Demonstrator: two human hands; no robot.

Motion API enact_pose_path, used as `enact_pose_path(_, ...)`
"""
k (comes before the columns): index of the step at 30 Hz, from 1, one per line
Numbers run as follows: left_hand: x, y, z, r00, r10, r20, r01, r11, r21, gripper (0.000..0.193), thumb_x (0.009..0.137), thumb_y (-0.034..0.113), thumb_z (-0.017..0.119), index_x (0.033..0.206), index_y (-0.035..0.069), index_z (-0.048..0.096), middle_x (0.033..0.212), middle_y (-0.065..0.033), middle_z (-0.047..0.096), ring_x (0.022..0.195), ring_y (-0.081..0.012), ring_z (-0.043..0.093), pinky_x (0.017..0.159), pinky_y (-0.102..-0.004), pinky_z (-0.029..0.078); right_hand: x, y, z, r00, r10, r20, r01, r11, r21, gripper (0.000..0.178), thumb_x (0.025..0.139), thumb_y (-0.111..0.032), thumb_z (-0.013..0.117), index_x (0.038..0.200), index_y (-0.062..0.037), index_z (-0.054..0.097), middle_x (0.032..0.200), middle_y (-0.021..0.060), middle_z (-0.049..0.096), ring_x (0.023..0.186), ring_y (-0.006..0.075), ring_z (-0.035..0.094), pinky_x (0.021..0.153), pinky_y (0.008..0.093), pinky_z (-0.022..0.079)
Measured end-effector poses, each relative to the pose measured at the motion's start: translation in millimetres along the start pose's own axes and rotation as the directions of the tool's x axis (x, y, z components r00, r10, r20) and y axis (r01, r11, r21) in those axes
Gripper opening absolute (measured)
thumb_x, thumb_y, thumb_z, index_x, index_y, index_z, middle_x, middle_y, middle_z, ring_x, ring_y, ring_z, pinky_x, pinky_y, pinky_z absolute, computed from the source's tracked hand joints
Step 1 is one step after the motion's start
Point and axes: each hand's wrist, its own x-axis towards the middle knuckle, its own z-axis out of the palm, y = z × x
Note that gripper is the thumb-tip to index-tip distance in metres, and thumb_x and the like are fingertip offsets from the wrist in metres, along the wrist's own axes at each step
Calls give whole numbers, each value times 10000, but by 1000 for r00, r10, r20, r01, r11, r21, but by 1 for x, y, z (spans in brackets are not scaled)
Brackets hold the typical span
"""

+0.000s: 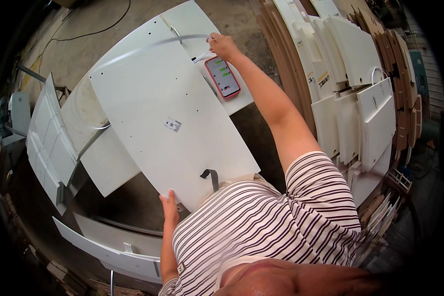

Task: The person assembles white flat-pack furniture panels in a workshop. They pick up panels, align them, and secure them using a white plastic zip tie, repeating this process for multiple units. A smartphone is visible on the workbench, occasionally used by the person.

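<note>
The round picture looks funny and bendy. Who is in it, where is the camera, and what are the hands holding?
The camera sits on a person's head and looks down, so you see their striped shirt and both arms. Its wide lens bends straight edges. The left hand grips the near edge of a big white board lying on a table. The right hand reaches to the far end and pinches a thin white strip that curves along the board's edge. Beside that hand lies a phone in a red case. More white and brown boards are stacked on the right.

phone (222, 77) screen unreadable, label (172, 125) too small
</note>
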Motion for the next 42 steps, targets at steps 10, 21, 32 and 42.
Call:
enact_pose_path(10,4,-6,-4,1000,-11,28,12,999,-50,565,975,300,533,1352,-35,278,1321,-181,439,1194,-252,439,1037,-367,331,-15,-12,18,989,-118,-90,119,993,7,172,916,-150,487,947,-3,571,760,165,666,683,280,680,633,363,539)
enact_pose_path(21,6,-9,-2,999,8,41,-6,999,-51,572,963,286,556,1328,-59,284,1298,-186,427,1178,-252,429,1016,-364,336,-17,-5,38,981,-48,-190,17,987,-162,155,878,-127,475,949,-2,532,799,249,643,772,441,632,695,491,508)
enact_pose_path(32,6,-15,5,998,37,-54,-34,997,65,591,958,294,557,1339,-68,285,1348,-213,337,1202,-285,418,1015,-380,345,-10,-10,0,995,91,42,-97,982,162,245,876,-101,458,1037,2,611,784,140,672,698,197,672,647,322,556)
enact_pose_path(42,2,-8,5,996,42,-73,-35,996,87,570,959,274,557,1332,-66,292,1346,-210,361,1207,-276,423,1006,-371,355,-7,-25,-24,965,-95,-243,-15,909,-415,210,873,-123,469,974,-10,615,807,254,657,782,383,664,676,418,544)
